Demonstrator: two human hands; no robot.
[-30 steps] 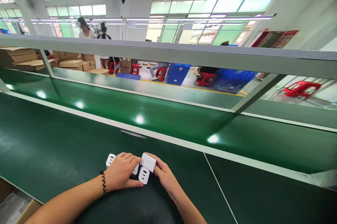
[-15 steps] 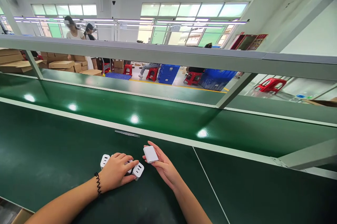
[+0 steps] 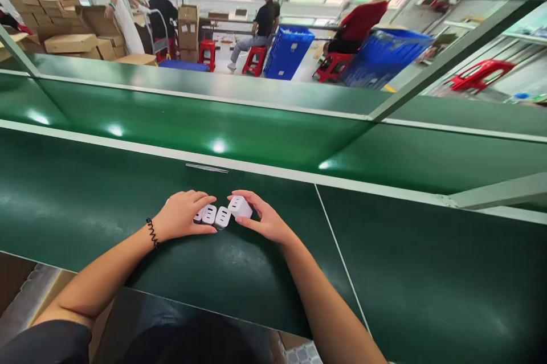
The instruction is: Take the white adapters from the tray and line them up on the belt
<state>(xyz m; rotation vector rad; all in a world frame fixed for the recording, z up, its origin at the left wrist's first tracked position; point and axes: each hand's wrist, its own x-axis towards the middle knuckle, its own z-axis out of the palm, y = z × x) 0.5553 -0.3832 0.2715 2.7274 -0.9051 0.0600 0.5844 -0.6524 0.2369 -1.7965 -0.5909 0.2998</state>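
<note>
Right, the left hand (image 3: pixel 182 217) lies palm-down on the desk (image 3: pixel 85 199), fingers curled over the near end of a short row of white chargers (image 3: pixel 212 216), most likely pinning them so the row stays square; it presses on them rather than lifting any. A coiled black hair tie (image 3: pixel 151 232) sits on that wrist. The right hand (image 3: pixel 267 220) pinches one more charger (image 3: pixel 240 207) between thumb and fingertips, tilted, touching or just beside the row's right end, apparently held that way to line its port face up with the others. Port faces of the row point up toward the person. How many chargers sit under the left fingers cannot be told.

Beyond the hands a strip of clear tape (image 3: pixel 207 168) lies by the pale edge rail, near but apart. Behind that runs a glossy green belt (image 3: pixel 192 125). Past the frame, other people sit on red stools (image 3: pixel 255 60) beside blue crates (image 3: pixel 289 49), with cardboard boxes (image 3: pixel 70 43) stacked at left.
</note>
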